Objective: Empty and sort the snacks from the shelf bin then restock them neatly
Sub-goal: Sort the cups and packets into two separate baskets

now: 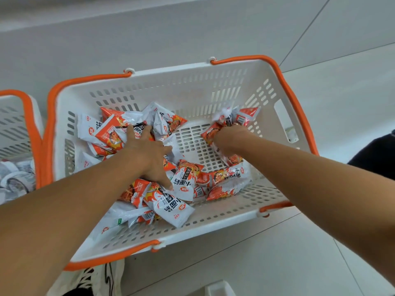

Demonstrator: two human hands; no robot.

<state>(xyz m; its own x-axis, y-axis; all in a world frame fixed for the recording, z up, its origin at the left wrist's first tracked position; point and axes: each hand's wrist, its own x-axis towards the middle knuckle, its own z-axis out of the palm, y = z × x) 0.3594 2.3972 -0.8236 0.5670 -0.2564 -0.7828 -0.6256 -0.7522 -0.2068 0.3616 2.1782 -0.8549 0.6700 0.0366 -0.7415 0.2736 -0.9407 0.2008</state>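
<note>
Left grip (149,154) splayed flat on snack packets (171,201) — right grip (229,138) clenched round a bunch (233,118) — in basket (192,82).

My right hand (227,138) fingers curled under, fingertips hidden inside bunch of snack packets (232,119); packet count there unclear. Packets beneath my left hand (149,154) palm covered. Print on packets too blurred to read. Second basket (27,116) left of my left fingers cut by frame edge, contents blurred. Dark shape (378,154) right of my right forearm cut off, unidentifiable.
</note>
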